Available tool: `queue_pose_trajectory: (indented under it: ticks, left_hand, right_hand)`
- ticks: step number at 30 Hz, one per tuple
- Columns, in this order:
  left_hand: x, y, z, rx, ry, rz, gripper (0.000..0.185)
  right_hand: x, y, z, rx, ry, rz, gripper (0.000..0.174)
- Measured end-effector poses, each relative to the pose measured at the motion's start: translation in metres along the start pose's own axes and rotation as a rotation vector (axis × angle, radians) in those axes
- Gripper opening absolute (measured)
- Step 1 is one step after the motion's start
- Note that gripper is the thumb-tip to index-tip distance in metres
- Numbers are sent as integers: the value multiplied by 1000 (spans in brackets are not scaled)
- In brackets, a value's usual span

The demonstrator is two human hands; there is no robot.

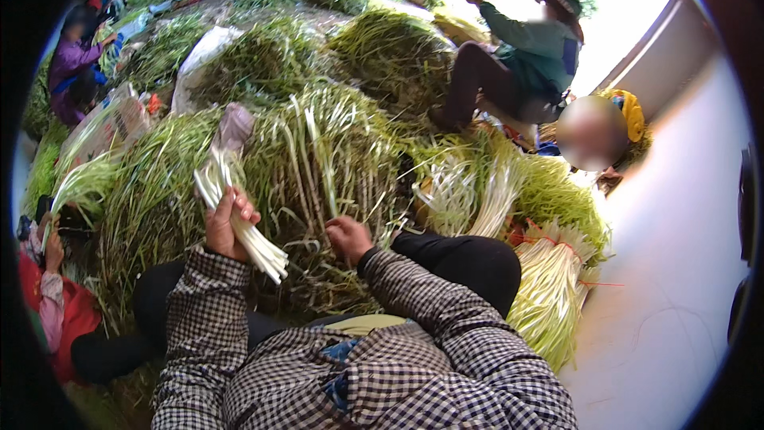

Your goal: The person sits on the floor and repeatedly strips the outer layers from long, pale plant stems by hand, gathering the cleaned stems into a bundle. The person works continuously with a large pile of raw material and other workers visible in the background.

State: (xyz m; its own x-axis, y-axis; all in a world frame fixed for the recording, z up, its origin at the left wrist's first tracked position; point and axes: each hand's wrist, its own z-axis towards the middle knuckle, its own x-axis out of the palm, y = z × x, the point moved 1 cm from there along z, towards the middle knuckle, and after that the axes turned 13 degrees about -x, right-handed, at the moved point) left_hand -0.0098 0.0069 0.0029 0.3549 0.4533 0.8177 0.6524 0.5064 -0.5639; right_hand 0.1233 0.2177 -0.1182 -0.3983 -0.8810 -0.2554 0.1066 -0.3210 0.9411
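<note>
My left hand (230, 224) is closed around a bunch of long white vegetable stalks (259, 248), which look like blanched garlic shoots. Their cut-looking ends point down toward my lap, and the green tops lean away from me. To the right, my right hand (349, 239) has its fingertips pinched at the lower end of a pale stalk (325, 170) that stands up against the heap. Directly before me spreads a large heap of green stalks (364, 149), with brownish, dirty stems toward its near side. The fingers' exact hold on the right is partly hidden.
Cleaned pale stalks (495, 203) lie right of my knee, beside a bundle tied with red string (549, 280). A white wall (662, 251) borders the right. One co-worker (531, 65) sits beyond; another person's hand (54, 248) holds greens at left. More heaps (394, 48) fill the floor.
</note>
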Motion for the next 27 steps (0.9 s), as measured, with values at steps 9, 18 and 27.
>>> queue_pose_trajectory:
  ticks: [9,18,27]
  left_hand:
    - [-3,-4,-3,33,45,-4,12]
    - [-12,2,7,-107,191,-171,14]
    - [-23,-3,9,-181,284,-196,24]
  right_hand:
    - [-13,-49,1,350,215,-343,31]
    - [-15,-79,-6,215,193,-344,24]
    - [-6,-4,4,193,259,87,17]
